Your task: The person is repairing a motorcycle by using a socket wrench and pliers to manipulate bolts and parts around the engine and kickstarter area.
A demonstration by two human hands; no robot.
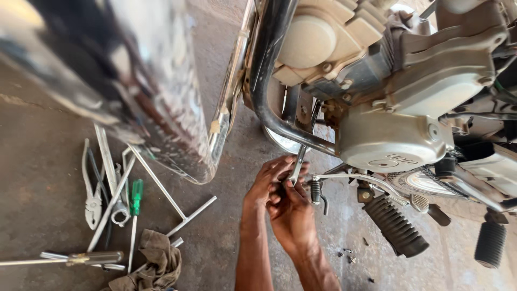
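I see both hands under the motorcycle engine (398, 134). Left hand (267, 180) and right hand (292, 207) pinch a metal wrench (298, 161) together. Pliers (92, 202) and green screwdriver (135, 207) lie on the floor.

A motorcycle repair workshop: a motorcycle engine (398, 91) above a stained concrete floor (43, 161) strewn with hand tools (116, 199).

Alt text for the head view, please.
Both hands, left hand and right hand, grip a slim metal tool under a motorcycle engine. Pliers, a green-handled screwdriver, a T-handle wrench and a rag lie on the concrete floor.
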